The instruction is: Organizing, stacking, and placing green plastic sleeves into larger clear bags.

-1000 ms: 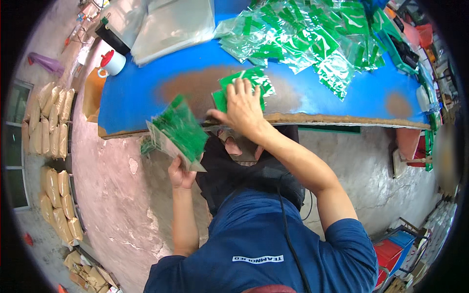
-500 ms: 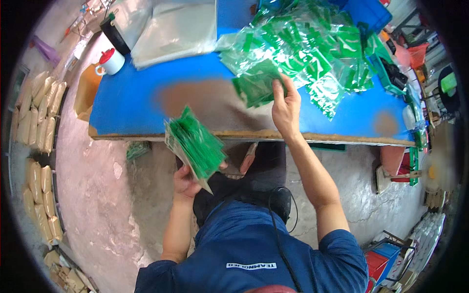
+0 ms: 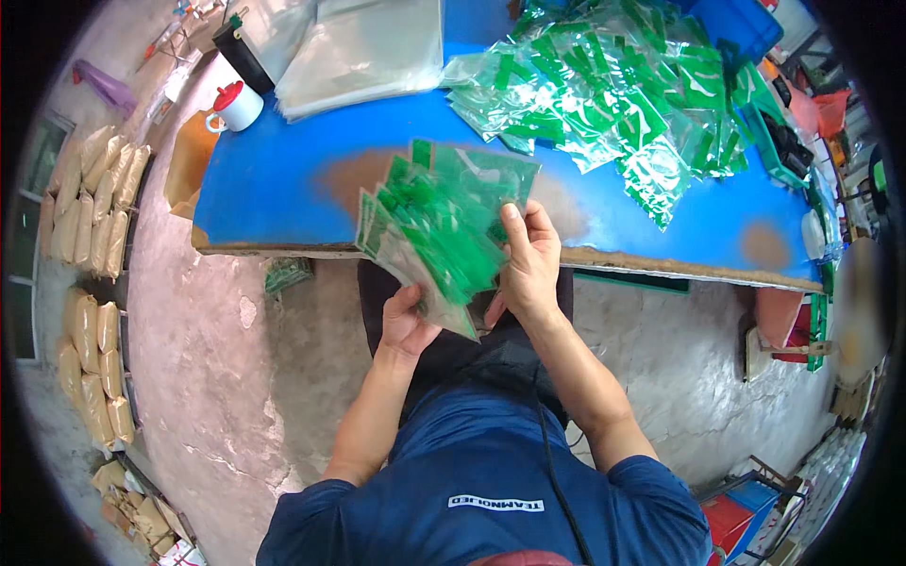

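Note:
My left hand (image 3: 408,323) is closed around the lower end of a thick stack of green-and-clear plastic bags (image 3: 434,226), which fans upward over the table's front edge. My right hand (image 3: 530,257) pinches one more green-printed plastic bag (image 3: 495,176) between thumb and fingers, against the right side of the stack. Where the two meet, the bags overlap and I cannot tell them fully apart. Farther off, a loose heap of similar green-and-clear bags (image 3: 604,94) covers the right part of the blue table (image 3: 274,189).
At the table's back left lie a pile of clear plastic sheets (image 3: 363,57), a white mug with a red lid (image 3: 236,107) and a black upright object (image 3: 243,57). A green tray (image 3: 779,141) stands at the right end. Filled brown sacks (image 3: 90,208) are stacked far left.
My right hand has come down and left from near the heap, bringing its bag to the stack. My left hand has moved up and right with the stack.

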### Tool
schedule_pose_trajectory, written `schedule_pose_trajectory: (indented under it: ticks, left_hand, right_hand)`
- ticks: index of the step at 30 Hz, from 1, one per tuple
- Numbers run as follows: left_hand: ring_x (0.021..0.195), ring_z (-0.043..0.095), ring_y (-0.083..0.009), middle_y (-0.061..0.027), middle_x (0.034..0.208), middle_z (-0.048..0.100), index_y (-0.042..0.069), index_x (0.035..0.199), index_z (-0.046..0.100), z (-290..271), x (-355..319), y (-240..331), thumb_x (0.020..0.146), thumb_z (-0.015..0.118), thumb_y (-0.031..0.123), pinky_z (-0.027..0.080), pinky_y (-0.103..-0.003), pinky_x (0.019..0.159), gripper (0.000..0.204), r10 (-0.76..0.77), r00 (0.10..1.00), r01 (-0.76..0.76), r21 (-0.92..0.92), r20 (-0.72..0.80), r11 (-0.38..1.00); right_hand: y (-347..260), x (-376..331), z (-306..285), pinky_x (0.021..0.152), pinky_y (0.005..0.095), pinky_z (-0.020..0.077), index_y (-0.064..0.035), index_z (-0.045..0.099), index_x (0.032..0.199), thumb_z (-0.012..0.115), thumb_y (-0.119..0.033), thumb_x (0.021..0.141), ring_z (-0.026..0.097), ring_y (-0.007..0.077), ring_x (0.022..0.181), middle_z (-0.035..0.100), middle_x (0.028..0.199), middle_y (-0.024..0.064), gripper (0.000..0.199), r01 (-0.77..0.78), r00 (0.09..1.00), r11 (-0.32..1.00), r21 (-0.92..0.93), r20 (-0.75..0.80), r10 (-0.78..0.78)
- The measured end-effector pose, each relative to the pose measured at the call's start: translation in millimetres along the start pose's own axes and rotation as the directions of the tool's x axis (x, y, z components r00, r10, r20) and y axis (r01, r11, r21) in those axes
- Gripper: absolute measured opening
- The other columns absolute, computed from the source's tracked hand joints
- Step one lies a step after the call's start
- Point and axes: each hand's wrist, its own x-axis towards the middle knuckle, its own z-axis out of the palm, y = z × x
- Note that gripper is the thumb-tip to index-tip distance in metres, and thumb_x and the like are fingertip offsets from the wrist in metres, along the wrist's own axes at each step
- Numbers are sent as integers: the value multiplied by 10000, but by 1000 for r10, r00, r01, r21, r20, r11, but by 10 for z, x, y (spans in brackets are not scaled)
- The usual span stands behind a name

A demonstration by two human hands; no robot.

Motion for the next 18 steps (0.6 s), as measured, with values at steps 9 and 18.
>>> schedule_pose_trajectory:
  ticks: [9, 18]
  left_hand:
    - [1410, 394, -423, -200, 1496, 460, 55, 1472, 450, 205, -98, 157, 966, 578, 319, 420, -622, 1062, 586, -39, 939, 75, -93, 341, 993]
    - [1369, 457, -367, -175, 1454, 515, 33, 1384, 543, 292, 87, 80, 938, 632, 190, 341, -570, 1150, 482, -68, 954, 149, -266, 293, 952]
  right_hand:
    - [121, 168, -190, 732, 198, 421, -29, 633, 1115, 639, -139, 1000, 513, 27, 848, 620, 945, -40, 159, 70, 990, 998, 6, -124, -69]
    - [98, -34, -86, 858, 243, 475, -8, 612, 1138, 601, -113, 1014, 575, 63, 952, 661, 1049, 25, 163, 190, 982, 957, -219, 33, -188]
